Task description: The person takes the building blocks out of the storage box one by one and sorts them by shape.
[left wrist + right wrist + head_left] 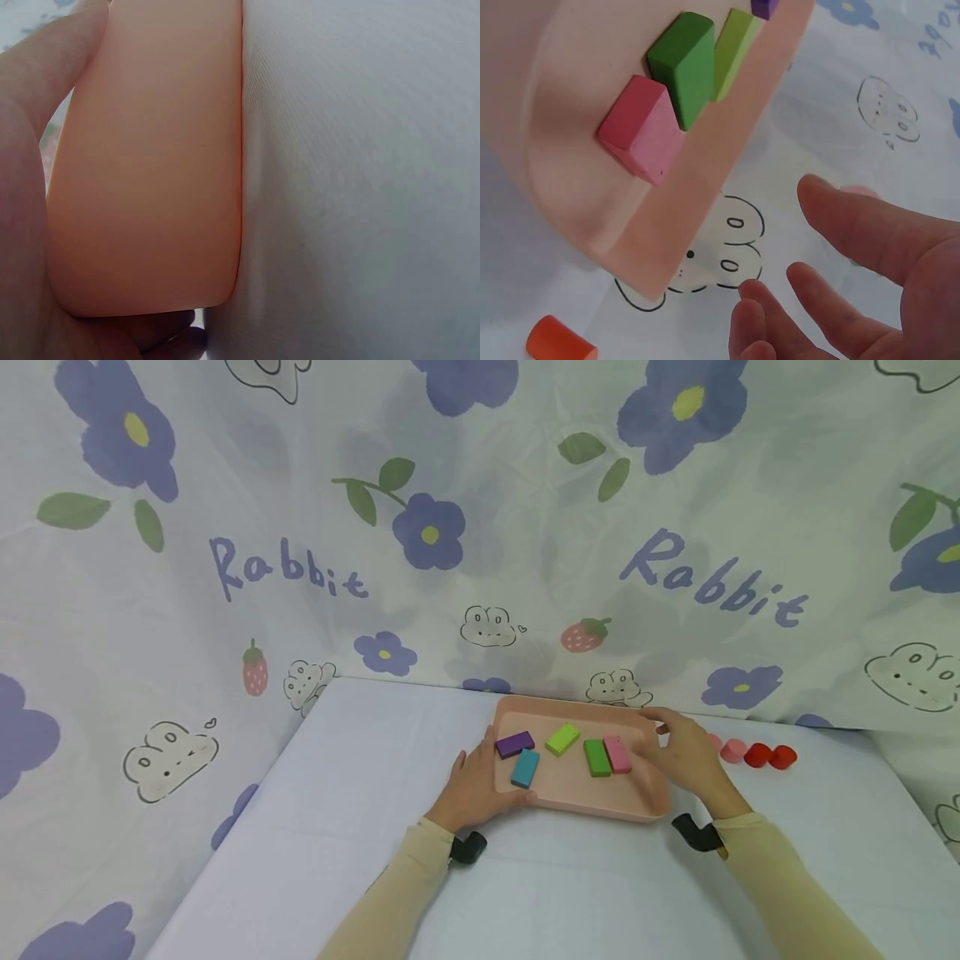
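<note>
A shallow peach tray (592, 805) lies on the white table, holding several small blocks. Purple (514, 744) and blue (526, 768) blocks sit at its left, a lime block (562, 739) near the middle, and green (597, 758) and pink (617, 754) blocks side by side at the right. My left hand (472, 789) grips the tray's left end, thumb on the front wall and fingers round the side. Close by the tray's right end is my right hand (690, 756); in the right wrist view its loosely bent fingers (840, 307) are apart from the tray and hold nothing.
Right of the right hand stands a row of small cylinders, including a pink one (734, 751) and a red one (783, 757). An orange cylinder (561, 341) shows in the right wrist view. A flower-and-rabbit printed cloth (525, 552) hangs behind the table.
</note>
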The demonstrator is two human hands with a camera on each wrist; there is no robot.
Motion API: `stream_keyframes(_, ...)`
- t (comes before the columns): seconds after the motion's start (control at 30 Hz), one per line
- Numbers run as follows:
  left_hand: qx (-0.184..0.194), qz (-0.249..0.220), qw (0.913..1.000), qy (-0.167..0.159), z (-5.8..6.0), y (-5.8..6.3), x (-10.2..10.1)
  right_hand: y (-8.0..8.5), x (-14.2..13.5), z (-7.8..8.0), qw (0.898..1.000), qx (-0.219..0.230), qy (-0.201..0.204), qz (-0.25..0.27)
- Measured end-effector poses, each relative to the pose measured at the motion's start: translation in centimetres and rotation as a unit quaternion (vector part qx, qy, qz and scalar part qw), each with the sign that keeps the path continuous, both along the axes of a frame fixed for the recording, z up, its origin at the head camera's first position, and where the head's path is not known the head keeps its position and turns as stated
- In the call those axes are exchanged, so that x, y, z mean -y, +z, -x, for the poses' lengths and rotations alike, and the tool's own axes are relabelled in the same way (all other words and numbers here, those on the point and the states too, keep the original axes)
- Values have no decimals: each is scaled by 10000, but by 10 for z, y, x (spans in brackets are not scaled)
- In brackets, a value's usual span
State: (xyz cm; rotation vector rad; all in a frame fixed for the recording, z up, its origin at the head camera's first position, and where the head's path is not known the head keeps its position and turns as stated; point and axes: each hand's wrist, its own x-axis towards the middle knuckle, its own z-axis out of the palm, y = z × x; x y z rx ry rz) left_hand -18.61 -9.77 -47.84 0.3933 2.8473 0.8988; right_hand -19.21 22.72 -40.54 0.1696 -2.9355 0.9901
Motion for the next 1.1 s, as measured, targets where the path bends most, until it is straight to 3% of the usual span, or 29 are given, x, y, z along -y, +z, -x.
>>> stream_keyframes(0.13, -51, 14, 10000, 1, 1, 0, 0, -2, 2, 5, 9992, 317, 216, 68)
stream_keyframes(0.3, -69, 24, 10000, 8, 2, -1, 0, -8, 5, 14, 9928, 1147, 165, 298)
stream_keyframes(0.4, -70, 46, 10000, 0, 2, 0, 0, -15, 6, 17, 9897, 1362, 184, 397)
stream_keyframes(0.73, -3, 24, 10000, -3, 0, 1, 0, -30, 11, 18, 9937, 907, 633, 157)
stream_keyframes(1.1, 98, 104, 9999, -6, -2, 4, -1, -35, 21, 22, 9907, 696, 905, -736)
